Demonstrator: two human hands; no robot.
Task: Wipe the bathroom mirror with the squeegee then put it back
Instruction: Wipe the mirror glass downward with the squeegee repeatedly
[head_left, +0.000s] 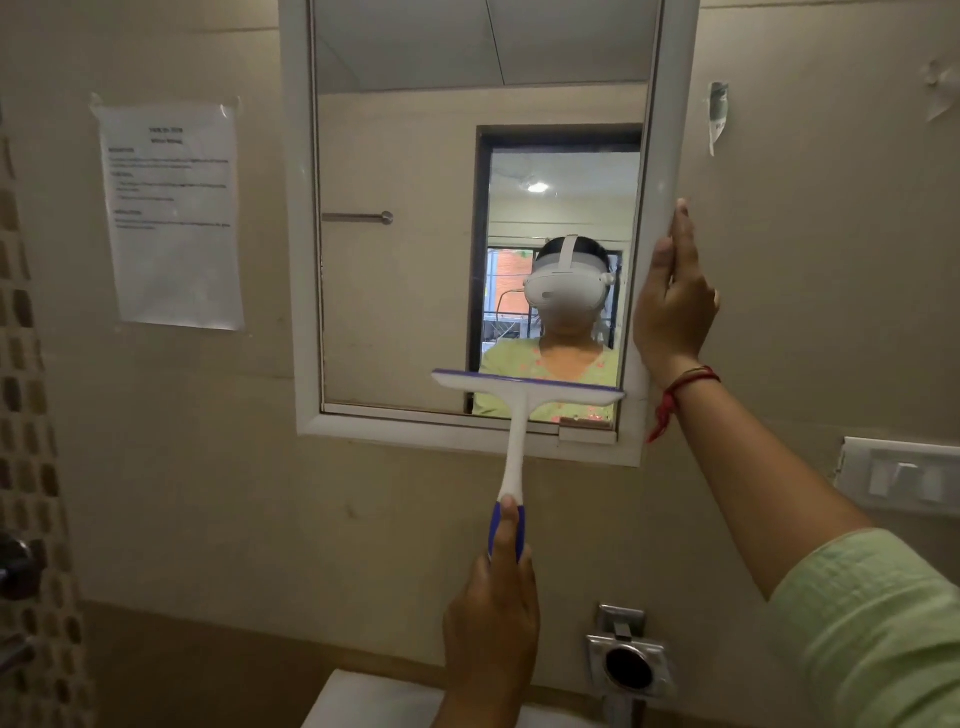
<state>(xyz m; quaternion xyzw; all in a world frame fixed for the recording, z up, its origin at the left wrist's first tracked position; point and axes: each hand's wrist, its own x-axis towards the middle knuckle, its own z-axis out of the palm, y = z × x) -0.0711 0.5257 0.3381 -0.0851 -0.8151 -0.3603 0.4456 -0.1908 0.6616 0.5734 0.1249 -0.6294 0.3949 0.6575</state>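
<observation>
— Wiping's under way? Where is the squeegee (524, 395) now?

— Its blade lies flat on the mirror (415, 260) glass near the lower right corner, just above the bottom frame. The left hand (491, 613) has its grip clenched round the blue handle; the right hand (672, 301) rests flat and unclenched on the frame's right edge, grasping nothing.

— What's left?

— I'd judge this pass nearly finished. I cannot tell whether the left side was wiped. Putting it back remains.

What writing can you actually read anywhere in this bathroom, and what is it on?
Paper notice taped to the wall left of the mirror: printed heading and paragraphs, too blurred to read.
Torn sticker right of the mirror: no legible text.
Squeegee: no brand visible.
</observation>
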